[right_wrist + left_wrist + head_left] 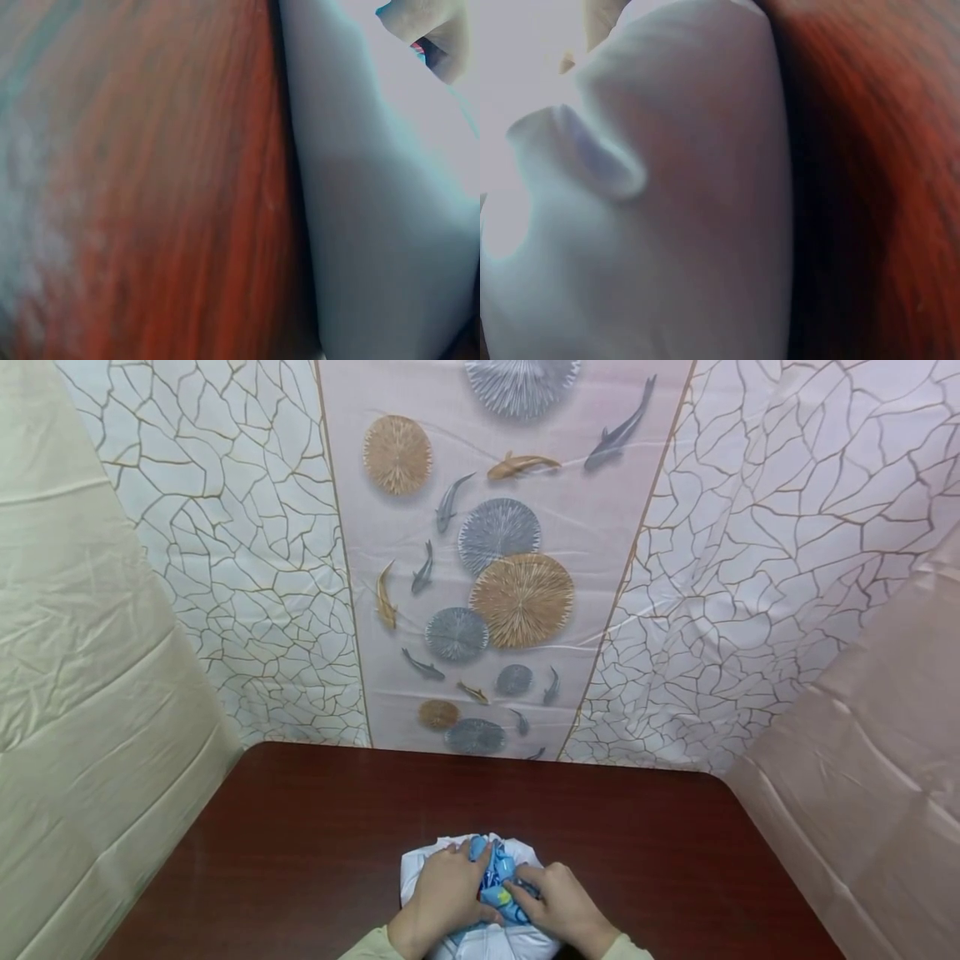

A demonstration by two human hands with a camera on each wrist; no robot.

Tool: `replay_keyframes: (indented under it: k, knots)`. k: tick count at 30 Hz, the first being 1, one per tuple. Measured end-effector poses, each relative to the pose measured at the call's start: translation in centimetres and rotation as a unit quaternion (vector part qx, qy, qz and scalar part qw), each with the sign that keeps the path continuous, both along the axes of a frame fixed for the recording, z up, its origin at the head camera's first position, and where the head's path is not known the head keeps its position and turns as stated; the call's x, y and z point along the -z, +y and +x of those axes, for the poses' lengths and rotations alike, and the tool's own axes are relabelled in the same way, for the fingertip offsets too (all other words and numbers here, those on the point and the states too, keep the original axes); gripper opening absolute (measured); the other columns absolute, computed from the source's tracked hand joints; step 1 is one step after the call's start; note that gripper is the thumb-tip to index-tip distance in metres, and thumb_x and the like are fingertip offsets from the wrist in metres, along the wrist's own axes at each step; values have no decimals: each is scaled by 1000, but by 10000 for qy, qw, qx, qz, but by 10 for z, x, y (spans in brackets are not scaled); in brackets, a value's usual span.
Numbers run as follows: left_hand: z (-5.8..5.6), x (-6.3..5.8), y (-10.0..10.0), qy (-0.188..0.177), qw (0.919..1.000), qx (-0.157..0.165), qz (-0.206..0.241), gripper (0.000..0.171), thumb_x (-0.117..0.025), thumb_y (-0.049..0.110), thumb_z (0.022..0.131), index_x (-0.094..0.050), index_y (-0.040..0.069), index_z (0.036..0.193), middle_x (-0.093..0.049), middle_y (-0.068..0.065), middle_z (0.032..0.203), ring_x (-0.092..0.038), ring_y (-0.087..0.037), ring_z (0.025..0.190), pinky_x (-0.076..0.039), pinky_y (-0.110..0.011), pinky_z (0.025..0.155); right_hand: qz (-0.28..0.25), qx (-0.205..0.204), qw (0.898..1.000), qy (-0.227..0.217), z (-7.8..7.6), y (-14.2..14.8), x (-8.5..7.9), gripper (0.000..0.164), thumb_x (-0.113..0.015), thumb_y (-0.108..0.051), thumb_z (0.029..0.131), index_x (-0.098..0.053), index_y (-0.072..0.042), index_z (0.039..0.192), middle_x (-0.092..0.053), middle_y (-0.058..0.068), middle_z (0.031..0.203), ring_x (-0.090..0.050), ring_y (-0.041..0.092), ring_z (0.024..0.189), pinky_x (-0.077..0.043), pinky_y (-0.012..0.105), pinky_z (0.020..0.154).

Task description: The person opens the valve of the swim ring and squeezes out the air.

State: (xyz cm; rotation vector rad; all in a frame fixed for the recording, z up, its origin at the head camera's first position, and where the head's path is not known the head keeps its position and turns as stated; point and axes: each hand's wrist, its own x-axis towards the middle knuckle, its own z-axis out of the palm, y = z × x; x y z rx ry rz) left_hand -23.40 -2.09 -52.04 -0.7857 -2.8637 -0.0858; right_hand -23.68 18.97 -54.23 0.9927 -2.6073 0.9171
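Observation:
A white bag (416,862), soft and creased, lies on the table close to the person. Blue printed wrapping (501,895) with a yellow-green mark shows at its middle, between the hands. My left hand (444,885) rests over the left part of the bag, thumb and fingers spread along the blue wrapping. From the right, my right hand (558,897) pinches the wrapping between thumb and curled fingers. In the left wrist view the white bag (697,195) fills the middle. The right wrist view shows the bag's side (375,210) and fingers (420,16) above it.
The dark red-brown wooden table (315,810) has rounded far corners. Behind it hangs a patterned cloth (480,693) with fish and round motifs. Pale cloth walls (112,735) stand on the left and right sides.

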Motion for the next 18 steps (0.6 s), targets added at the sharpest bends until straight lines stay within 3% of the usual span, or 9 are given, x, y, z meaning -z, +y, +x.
replay_keyframes:
  k: [4,9,18]
  knots:
    - [0,1,1,-70,10000,-41,-17,103,-72,81,64,-60,14,141,-66,-17,128,-67,-34,107,-56,-39,80,94,55,9999,-117,0,0,0,26,-69,-24,97,-58,-26,74,-44,-23,59,-39,-12,51,-35,10,44]
    - [0,2,2,110,9999,-44,-12,102,-75,78,63,-61,13,140,-68,-16,125,-68,-31,104,-56,-38,72,126,80,9999,-66,1,-2,0,25,-69,-23,97,-59,-25,74,-45,-22,60,-40,-11,51,-36,10,45]
    - [1,4,4,346,9993,-78,-75,99,-78,74,62,-63,12,138,-70,-14,122,-70,-29,98,-55,-37,69,124,140,9997,135,1,-3,0,29,-70,-22,96,-54,-25,71,-43,-22,59,-39,-10,51,-35,9,45]
